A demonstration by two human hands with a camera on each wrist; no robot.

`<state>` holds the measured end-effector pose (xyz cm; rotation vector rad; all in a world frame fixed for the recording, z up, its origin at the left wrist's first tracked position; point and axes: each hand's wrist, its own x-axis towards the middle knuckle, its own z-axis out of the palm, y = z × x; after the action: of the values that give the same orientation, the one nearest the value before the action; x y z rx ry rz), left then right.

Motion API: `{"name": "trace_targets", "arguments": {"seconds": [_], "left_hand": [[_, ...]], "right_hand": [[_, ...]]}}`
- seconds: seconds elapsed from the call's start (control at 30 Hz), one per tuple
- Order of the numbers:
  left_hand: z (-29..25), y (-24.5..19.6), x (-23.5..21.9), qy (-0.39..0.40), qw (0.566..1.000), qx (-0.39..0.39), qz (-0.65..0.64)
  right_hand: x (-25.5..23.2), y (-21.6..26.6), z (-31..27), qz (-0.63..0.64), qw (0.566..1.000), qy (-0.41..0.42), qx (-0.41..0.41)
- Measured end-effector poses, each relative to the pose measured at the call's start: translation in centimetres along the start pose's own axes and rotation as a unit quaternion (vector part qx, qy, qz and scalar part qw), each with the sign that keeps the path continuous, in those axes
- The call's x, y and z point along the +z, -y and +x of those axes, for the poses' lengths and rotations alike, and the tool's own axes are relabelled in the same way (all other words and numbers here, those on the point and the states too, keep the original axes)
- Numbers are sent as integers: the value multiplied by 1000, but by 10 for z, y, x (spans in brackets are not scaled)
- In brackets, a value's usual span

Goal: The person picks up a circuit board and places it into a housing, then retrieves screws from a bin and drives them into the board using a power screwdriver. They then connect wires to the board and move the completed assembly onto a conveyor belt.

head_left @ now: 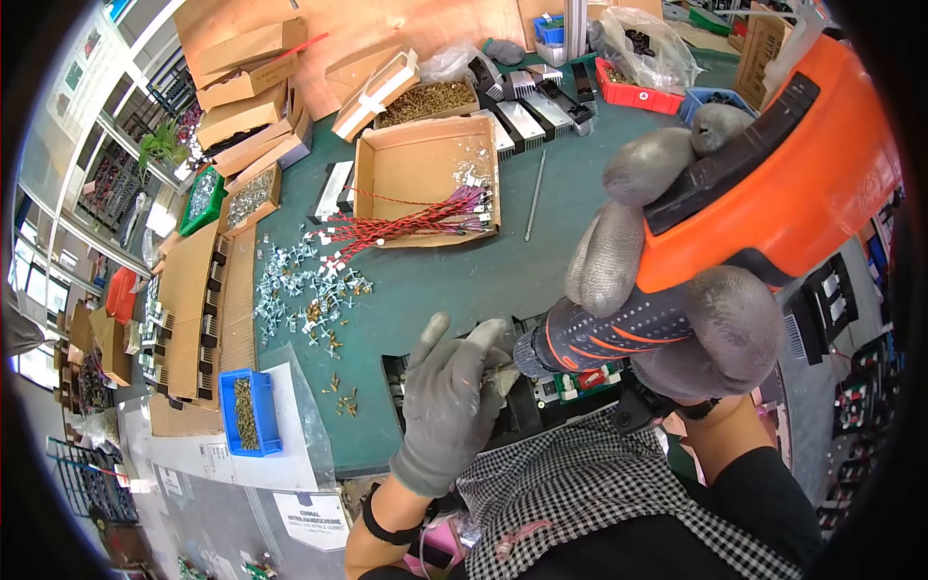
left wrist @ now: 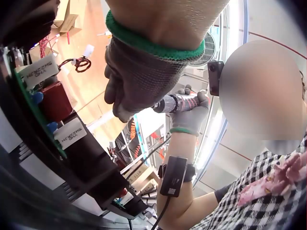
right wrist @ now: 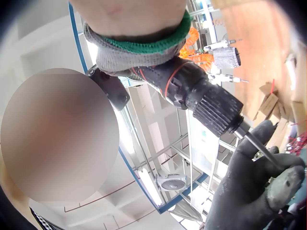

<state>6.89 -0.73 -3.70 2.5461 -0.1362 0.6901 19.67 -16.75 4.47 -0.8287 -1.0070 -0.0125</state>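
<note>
An orange and black power driver (head_left: 619,333) is gripped by my right hand (head_left: 677,261), its chuck pointing left toward my left hand. The right wrist view shows the driver's chuck (right wrist: 218,110) with a long metal bit (right wrist: 259,146) reaching the left hand's fingers. My gloved left hand (head_left: 449,396) has thumb and fingers bent around the bit's end; the tip is hidden. Below both hands lies a black housing (head_left: 522,411) with a green circuit board (head_left: 580,385). In the left wrist view the board carries a dark red block (left wrist: 57,101) and white blocks (left wrist: 71,135).
Silver and brass screws (head_left: 300,285) lie scattered on the green table (head_left: 416,290). A cardboard tray (head_left: 425,155) holds red wires. Around it stand a blue bin (head_left: 249,413) of screws, a red bin (head_left: 633,95), black housings and a loose metal rod (head_left: 535,198).
</note>
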Motion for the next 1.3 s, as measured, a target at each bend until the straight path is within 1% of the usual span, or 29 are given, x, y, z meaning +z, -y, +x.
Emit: {"name": "trace_targets", "arguments": {"seconds": [0.07,0.17,0.27,0.37,0.4,0.47,0.5,0.53,0.63,0.67,0.73,0.83,0.9,1.0,1.1,1.23,1.3], "left_hand": [[0,-1,0,1,1000,-3,2],[0,-2,0,11,999,-5,51],[0,-2,13,-55,998,11,43],[-1,-5,23,-20,1000,-5,15],[-3,-6,23,2,999,-41,-11],[-8,-13,15,64,997,-19,36],[-12,-16,13,97,993,-8,60],[-20,-19,17,120,992,-14,49],[-33,-33,27,113,990,2,90],[-36,-34,30,112,989,5,99],[-40,-34,34,113,989,3,94],[-40,-35,34,115,990,0,86],[-40,-35,35,115,990,-1,81],[-39,-34,33,115,991,-1,75],[-38,-32,33,116,991,0,71],[-40,-32,31,114,991,-3,70],[-42,-29,32,108,992,0,59]], "right_hand": [[4,0,-2,-31,999,-10,12],[9,1,-4,-101,994,-22,29],[13,2,-7,-186,981,-25,40],[12,-5,-10,-250,967,-25,42],[11,-9,-11,-261,964,-25,40],[4,-22,-15,-252,967,-15,38],[4,-23,-16,-248,967,-20,55],[4,-24,-15,-244,967,-25,72],[2,-36,-23,-233,966,-61,93],[1,-38,-24,-232,967,-60,87],[1,-40,-24,-230,969,-57,75],[3,-40,-24,-237,964,-69,94],[2,-44,-25,-255,961,-63,85],[3,-46,-27,-270,958,-34,88],[6,-48,-23,-260,961,-14,93],[13,-47,-21,-232,967,-34,100],[19,-45,-22,-222,965,-40,132]]}}
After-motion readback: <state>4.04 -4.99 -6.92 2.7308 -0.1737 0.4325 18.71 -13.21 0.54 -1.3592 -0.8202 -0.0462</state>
